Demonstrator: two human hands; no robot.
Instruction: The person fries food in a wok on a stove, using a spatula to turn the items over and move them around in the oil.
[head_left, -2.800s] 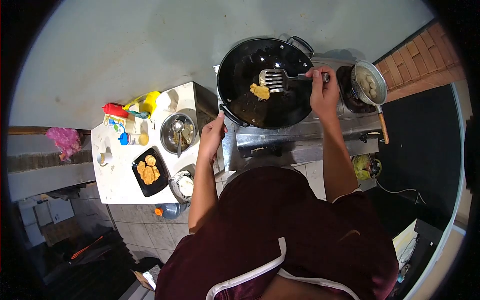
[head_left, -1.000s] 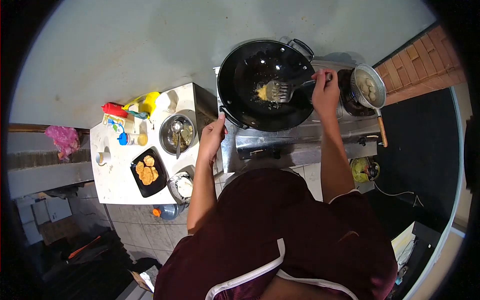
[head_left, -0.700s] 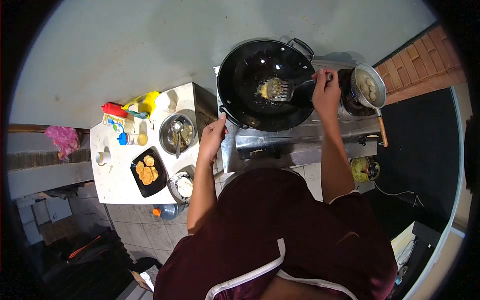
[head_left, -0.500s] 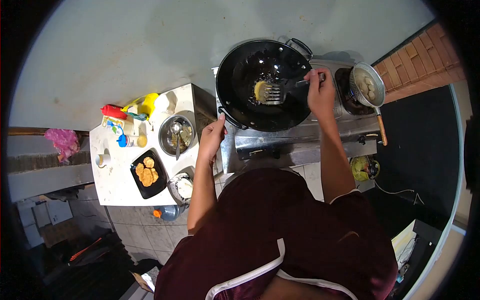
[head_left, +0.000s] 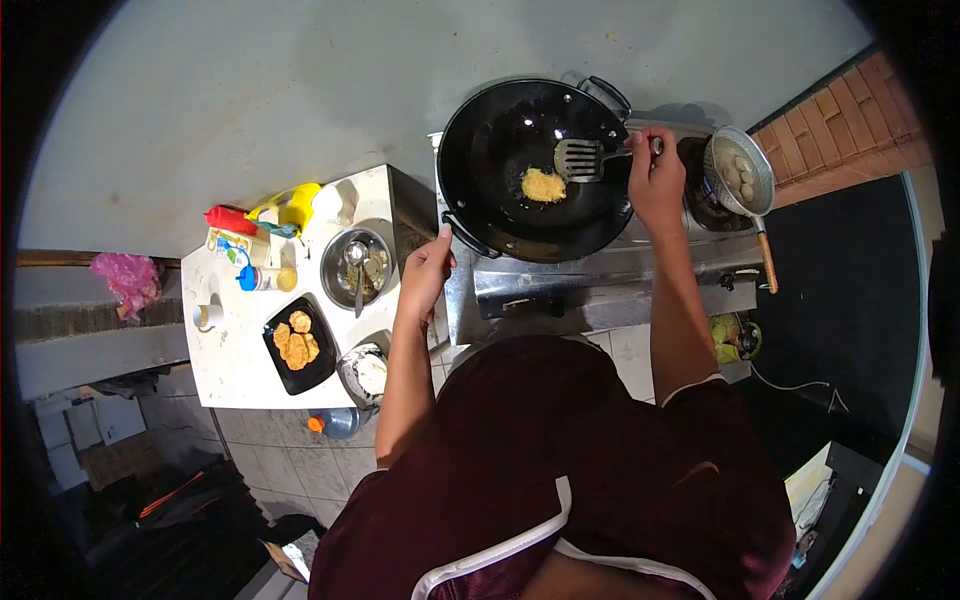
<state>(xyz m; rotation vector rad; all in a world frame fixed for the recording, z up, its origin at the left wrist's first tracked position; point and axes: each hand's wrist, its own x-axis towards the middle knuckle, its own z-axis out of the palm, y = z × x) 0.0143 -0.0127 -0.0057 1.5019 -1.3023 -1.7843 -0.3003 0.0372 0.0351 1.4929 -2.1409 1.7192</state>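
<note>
A black wok (head_left: pixel 480 180) sits on the stove, with one golden fritter (head_left: pixel 543 186) frying in its middle. Closed round the handle of a slotted spatula (head_left: pixel 580 160), my right hand (head_left: pixel 655 178) is over the wok's right rim. The spatula's head is inside the wok, just above and right of the fritter, with no food on it. My left hand (head_left: pixel 428 270) grips the wok's near-left loop handle (head_left: pixel 466 236), its thumb on top.
Right of the wok, a pot (head_left: pixel 738 172) with pale round pieces in liquid stands on another burner. On the white table (head_left: pixel 225 370) are a black plate (head_left: pixel 290 378) of fritters, a metal bowl (head_left: pixel 333 290) with a spoon, and bottles.
The spatula has moved up and right, off the fritter, which now lies fully in view and slightly further right. My right hand shifted right; my left hand stayed on the wok handle.
</note>
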